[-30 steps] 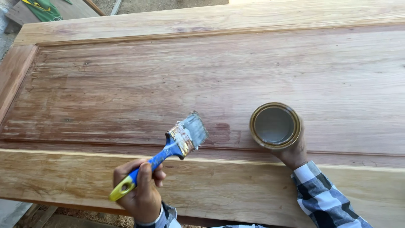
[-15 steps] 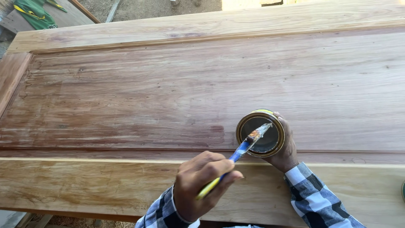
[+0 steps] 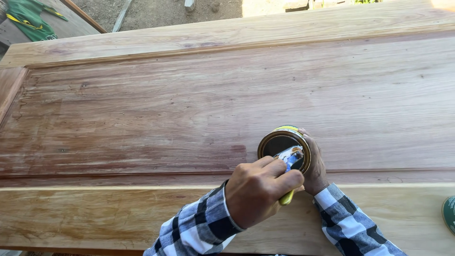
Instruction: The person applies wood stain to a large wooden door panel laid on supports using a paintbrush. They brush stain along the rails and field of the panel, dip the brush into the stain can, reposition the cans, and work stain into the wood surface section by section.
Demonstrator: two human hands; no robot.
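A round tin can [image 3: 277, 141] with dark liquid inside stands on a large wooden door panel [image 3: 189, 104] that lies flat. My right hand [image 3: 316, 167] wraps around the can's right side and holds it steady. My left hand [image 3: 258, 190] grips a paintbrush [image 3: 291, 156] by its blue and yellow handle. The brush's bristles are dipped into the can's mouth. Both wrists wear black-and-white checked sleeves. The panel's recessed middle looks darker and reddish, while its outer frame is pale.
A dark green round lid [image 3: 450, 214] lies at the right edge on the pale frame. A green cloth [image 3: 28, 19] rests on boards at the top left. Bare dirt ground [image 3: 161, 10] shows beyond the panel's far edge.
My left hand has carried the brush from the panel's lower middle rightward to the can and pushed the bristles down into it. My right hand stays on the can.
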